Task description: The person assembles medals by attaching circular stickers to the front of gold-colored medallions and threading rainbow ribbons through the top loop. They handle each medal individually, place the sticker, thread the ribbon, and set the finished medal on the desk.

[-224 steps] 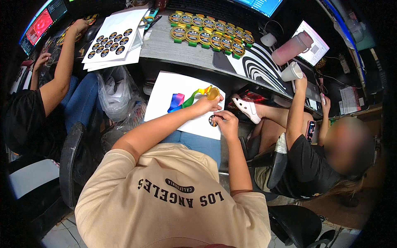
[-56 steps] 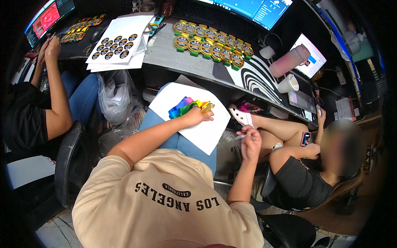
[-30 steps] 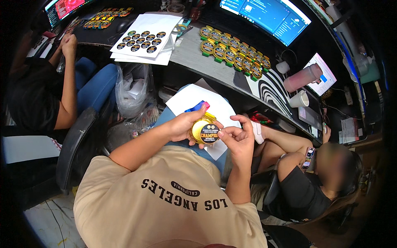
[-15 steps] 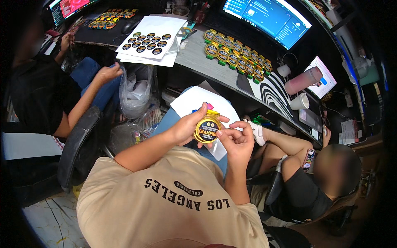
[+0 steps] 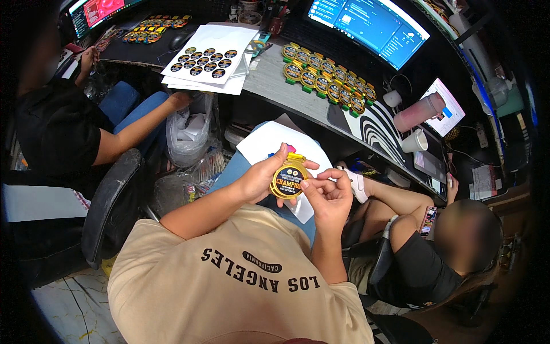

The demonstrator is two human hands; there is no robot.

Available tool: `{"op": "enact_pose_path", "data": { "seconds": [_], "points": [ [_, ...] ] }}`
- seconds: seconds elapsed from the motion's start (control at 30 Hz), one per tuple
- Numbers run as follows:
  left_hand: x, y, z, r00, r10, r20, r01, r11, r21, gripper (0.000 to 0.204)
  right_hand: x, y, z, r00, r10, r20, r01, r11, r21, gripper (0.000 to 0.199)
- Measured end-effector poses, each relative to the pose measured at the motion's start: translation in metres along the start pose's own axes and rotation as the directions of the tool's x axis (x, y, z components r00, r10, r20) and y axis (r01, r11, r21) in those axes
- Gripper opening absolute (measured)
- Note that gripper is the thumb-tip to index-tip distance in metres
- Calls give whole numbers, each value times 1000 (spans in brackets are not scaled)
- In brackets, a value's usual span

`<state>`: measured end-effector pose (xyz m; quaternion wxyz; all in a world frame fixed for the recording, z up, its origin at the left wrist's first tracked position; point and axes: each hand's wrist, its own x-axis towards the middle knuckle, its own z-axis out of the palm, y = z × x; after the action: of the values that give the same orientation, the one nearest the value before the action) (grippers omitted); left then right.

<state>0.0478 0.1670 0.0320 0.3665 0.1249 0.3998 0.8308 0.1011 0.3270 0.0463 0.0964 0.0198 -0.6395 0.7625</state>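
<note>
A round gold medal [image 5: 288, 182] with a dark printed disc on its face is held over my lap. My left hand [image 5: 270, 174] grips it from the left, thumb along the top edge and fingers behind it. At its right edge, my right hand [image 5: 327, 195] presses the thumb against the disc, with its other fingers curled. A bit of yellow, pink and blue ribbon [image 5: 293, 153] shows above the medal. Under my hands a white sheet [image 5: 258, 144] lies across my legs.
Rows of finished-looking gold medals [image 5: 321, 77] lie on the grey desk [image 5: 266, 74]. Printed round stickers cover a paper stack [image 5: 212, 51] at its left. A pink bottle [image 5: 419, 112] and white cup [image 5: 415, 141] stand right. People sit on both sides; a plastic bag [image 5: 192, 135] hangs below.
The person at the left has reached forward, with the hand now near the desk edge by the paper stack. My hands and the medal have hardly moved.
</note>
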Motion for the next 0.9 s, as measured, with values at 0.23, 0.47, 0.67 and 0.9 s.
{"op": "enact_pose_path", "data": {
  "seconds": [0.23, 0.47, 0.67, 0.9],
  "points": [
    [-1, 1, 0, 1000, 3, 5, -3, 999, 39, 80, -2, -1, 5, 999, -6, -41, 4, 999, -34, 27],
    [-1, -1, 1, 999, 32, 3, -32, 991, 130, 84, -2, -1, 6, 999, -22, -47, 20, 999, -36, 24],
    [-4, -1, 2, 997, 76, 2, -73, 954, 290, 83, -3, 0, 6, 997, -6, -80, -2, 995, -95, 26],
    [-7, -3, 9, 990, 138, -20, -119, 908, 401, 81, -4, 3, 8, 995, -55, -89, 42, 989, -141, 23]
  ]
}}
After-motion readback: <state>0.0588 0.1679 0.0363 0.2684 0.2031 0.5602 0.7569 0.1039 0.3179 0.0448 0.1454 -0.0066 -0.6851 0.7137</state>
